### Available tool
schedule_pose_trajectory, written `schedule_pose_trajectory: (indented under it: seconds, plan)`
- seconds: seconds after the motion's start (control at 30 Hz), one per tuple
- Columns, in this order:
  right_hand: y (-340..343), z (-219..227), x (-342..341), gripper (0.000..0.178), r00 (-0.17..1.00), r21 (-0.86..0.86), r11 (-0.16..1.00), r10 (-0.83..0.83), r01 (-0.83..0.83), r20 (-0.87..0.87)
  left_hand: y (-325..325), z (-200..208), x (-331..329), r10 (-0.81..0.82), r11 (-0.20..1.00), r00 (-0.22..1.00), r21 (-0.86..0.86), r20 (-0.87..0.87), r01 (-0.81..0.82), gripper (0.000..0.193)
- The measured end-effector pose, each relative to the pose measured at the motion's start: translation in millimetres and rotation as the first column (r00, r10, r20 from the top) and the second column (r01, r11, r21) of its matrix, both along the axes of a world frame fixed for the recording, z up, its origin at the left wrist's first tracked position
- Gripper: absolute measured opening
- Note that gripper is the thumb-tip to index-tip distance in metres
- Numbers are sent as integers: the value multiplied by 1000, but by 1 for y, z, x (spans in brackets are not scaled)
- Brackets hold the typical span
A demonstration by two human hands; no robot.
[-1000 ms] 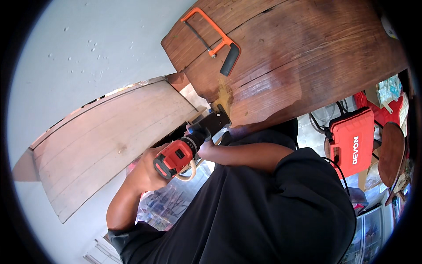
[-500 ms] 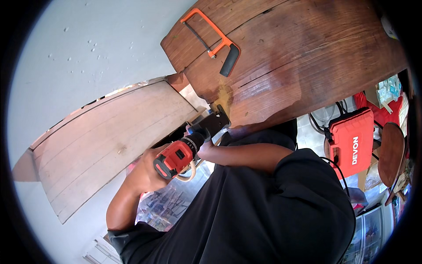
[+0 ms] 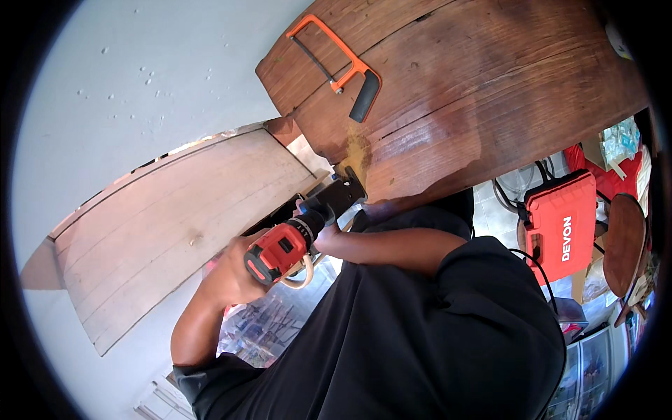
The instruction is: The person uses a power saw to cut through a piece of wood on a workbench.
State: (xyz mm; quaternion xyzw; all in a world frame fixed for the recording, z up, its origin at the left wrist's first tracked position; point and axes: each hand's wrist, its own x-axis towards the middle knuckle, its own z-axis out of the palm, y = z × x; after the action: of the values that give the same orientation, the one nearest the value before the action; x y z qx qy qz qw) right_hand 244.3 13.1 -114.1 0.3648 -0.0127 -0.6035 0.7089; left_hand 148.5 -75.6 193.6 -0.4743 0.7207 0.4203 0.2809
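Note:
My left hand (image 3: 236, 271) is wrapped round the rear of a red and black cordless drill (image 3: 278, 252). A black saw attachment (image 3: 337, 199) is fixed to the drill's front, its flat end against the near left edge of the wooden tabletop (image 3: 476, 84). From below, my right hand (image 3: 326, 239) grips the attachment; most of its fingers are hidden behind the tool. The blade is not clearly visible. Sawdust (image 3: 358, 150) lies on the tabletop just beyond the attachment. Farther back rests a hacksaw (image 3: 350, 66) with an orange frame and black handle.
A pale wooden panel (image 3: 175, 203) stands at the left beside the white wall (image 3: 140, 77). To the right are a red tool case (image 3: 560, 224), a round wooden stool (image 3: 623, 245) and black cables. A beige loop (image 3: 302, 276) hangs below the drill.
Almost nothing differs. Both hands and the drill keep their place at the table edge, and the hacksaw lies as before.

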Motion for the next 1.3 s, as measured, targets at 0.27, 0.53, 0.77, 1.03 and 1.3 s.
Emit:
schedule_pose_trajectory:
  seconds: [0.27, 0.53, 0.77, 1.03, 1.3]
  plan:
    - [-2, 9, -13, 22, 968, 133, 991, 49, -16, -246, -7, -3, 0, -26, 998, 1000, 58, 8, 26, 44]
    - [-3, 12, -6, 20, 991, 76, 996, 51, -42, -121, 0, 1, 1, -36, 999, 999, -23, -18, 35, 35]
    - [-2, 28, -20, 22, 991, 0, 1000, 28, -28, 127, 0, 11, -4, -30, 999, 997, 18, 76, 29, 47]
    - [-1, -10, 13, 33, 990, 33, 999, 47, -43, -133, -4, 2, 1, -36, 999, 998, 34, 52, 34, 45]
    - [-1, -2, 1, 30, 999, -4, 999, -43, 43, -5, -7, 1, -2, -30, 998, 998, 59, 48, 27, 44]
